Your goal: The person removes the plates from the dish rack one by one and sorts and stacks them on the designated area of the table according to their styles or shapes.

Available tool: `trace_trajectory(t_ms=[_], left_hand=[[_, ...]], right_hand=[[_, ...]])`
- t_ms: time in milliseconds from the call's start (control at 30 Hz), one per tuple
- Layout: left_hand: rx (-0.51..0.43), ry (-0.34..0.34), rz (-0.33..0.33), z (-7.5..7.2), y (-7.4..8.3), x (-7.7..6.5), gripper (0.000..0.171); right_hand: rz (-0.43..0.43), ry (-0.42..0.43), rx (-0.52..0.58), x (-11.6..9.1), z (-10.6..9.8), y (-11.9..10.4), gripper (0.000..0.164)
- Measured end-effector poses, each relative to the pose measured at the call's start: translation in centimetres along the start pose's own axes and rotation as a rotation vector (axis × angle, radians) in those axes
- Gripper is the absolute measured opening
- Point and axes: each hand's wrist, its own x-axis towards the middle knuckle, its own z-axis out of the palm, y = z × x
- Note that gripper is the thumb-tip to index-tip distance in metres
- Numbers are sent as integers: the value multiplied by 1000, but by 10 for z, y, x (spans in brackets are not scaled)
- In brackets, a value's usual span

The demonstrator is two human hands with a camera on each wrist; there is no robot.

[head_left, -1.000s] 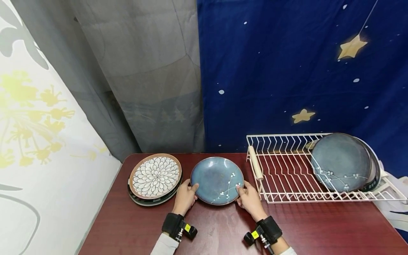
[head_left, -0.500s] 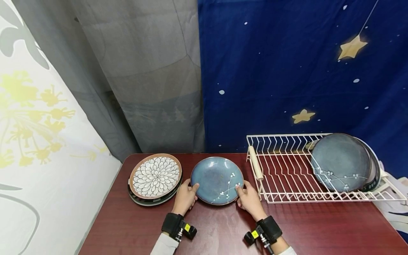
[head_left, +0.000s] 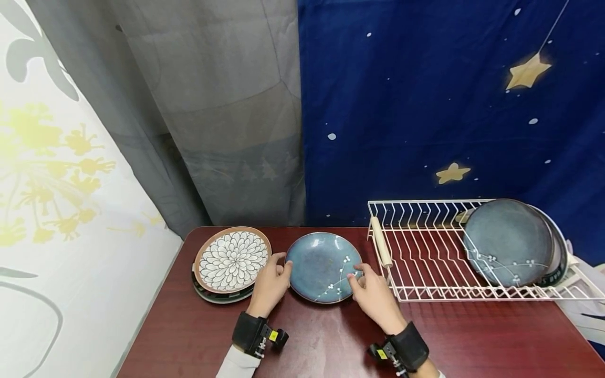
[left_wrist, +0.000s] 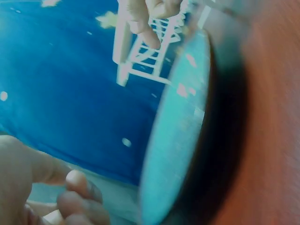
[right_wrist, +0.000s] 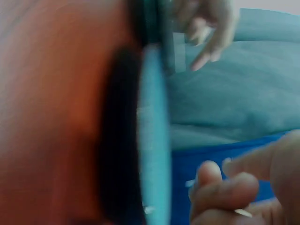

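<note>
blue plate (head_left: 323,268) between flower plate (head_left: 233,261) and dish rack (head_left: 381,242)

The round teal-blue plate (head_left: 319,269), seemingly ceramic, is gleaming glossily, the reddish-brown wooden table (head_left: 326,346) is shining smoothly, and the navy cloth curtain (head_left: 406,110) is looking matt.

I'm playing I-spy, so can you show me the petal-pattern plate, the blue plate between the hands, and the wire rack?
Petal-pattern plate (head_left: 233,260), head view: middle of the petals.
That blue plate (head_left: 319,266), head view: middle of its top.
Wire rack (head_left: 381,242), head view: its pale left handle.
</note>
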Motion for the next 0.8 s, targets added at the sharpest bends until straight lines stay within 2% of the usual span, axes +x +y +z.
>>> trace_trajectory(t_ms=[133,267,367,533,800], left_hand=[[-91,-56,65,-10,16,-7,31],[-137,-76,137,-18,32,-16,30],[-161,-82,179,-23,42,-21,29],[-177,-80,204,-28,55,-28,26],[-215,-69,251,-35,72,-39,24]], right_hand=[[-52,-106,164,-7,-24,-22,17],[-90,-141,279,-12,-50,-32,18],[-165,-69,212,-14,-70,-29,17],[-239,138,-33,-11,-105,-9,16],[-189,370,-267,-9,-166,33,16]])
